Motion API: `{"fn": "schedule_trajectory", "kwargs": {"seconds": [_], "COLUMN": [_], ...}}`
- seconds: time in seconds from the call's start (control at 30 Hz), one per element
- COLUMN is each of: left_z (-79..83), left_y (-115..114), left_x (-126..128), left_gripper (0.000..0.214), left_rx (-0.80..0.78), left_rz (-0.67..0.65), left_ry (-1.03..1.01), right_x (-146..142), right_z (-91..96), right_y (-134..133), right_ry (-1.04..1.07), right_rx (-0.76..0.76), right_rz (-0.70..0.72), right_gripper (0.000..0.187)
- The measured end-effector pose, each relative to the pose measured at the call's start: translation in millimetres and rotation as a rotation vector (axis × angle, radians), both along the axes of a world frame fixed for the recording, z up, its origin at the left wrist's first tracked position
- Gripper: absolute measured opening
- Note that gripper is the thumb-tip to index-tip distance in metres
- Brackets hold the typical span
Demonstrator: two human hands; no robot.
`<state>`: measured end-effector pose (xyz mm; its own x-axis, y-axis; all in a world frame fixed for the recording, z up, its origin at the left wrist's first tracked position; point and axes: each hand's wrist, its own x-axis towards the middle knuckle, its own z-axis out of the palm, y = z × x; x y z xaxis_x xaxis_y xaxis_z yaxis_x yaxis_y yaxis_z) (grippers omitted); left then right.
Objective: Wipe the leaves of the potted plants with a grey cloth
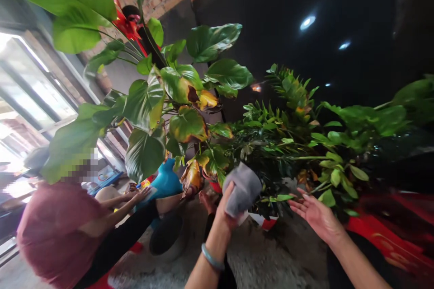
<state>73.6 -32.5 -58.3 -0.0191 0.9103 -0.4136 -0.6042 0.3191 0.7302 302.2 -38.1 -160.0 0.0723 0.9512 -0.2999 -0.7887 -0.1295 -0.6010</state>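
A crumpled grey cloth (244, 189) is gripped in my left hand (226, 210), and a pale bangle sits on that wrist. Part of my left fingers is hidden behind the cloth. My right hand (315, 216) is open, palm partly up and fingers stretched towards the low leaves. A thin green stem with leaves (334, 176) lies just above its fingertips; whether they touch, I cannot tell. Left of the cloth stands a tall potted plant with broad leaves (188, 124), several of them yellowed and brown at the edges. Darker, smaller-leaved plants (267, 131) fill the space behind my hands.
To the left sits a person in a pink shirt (61, 235), hands near a blue object (166, 178). A dark bucket (166, 237) stands on the floor. At right is a red item with gold markings (396, 235). A dark shiny wall (322, 0) rises behind the plants.
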Motion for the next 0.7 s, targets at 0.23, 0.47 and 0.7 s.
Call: {"fn": "schedule_trajectory", "kwargs": {"seconds": [0.23,0.47,0.7], "left_z": [41.7,41.3,17.0], "left_y": [2.7,12.9,-21.4], "left_x": [1.6,20.4,32.8], "left_gripper": [0.032,0.024,0.035], "left_rx": [0.115,0.1,0.088], "left_rz": [0.064,0.185,-0.227], "left_ry": [-0.147,-0.071,-0.077], "right_x": [3.5,-1.3,2.1], "right_z": [5.1,10.7,6.6], "right_y": [-4.6,-3.0,-5.0], "right_ry": [-0.017,0.002,-0.002], "right_rx": [-0.001,-0.019,0.016], "right_rz": [0.01,0.004,0.008], "right_gripper": [0.028,0.031,0.034]}}
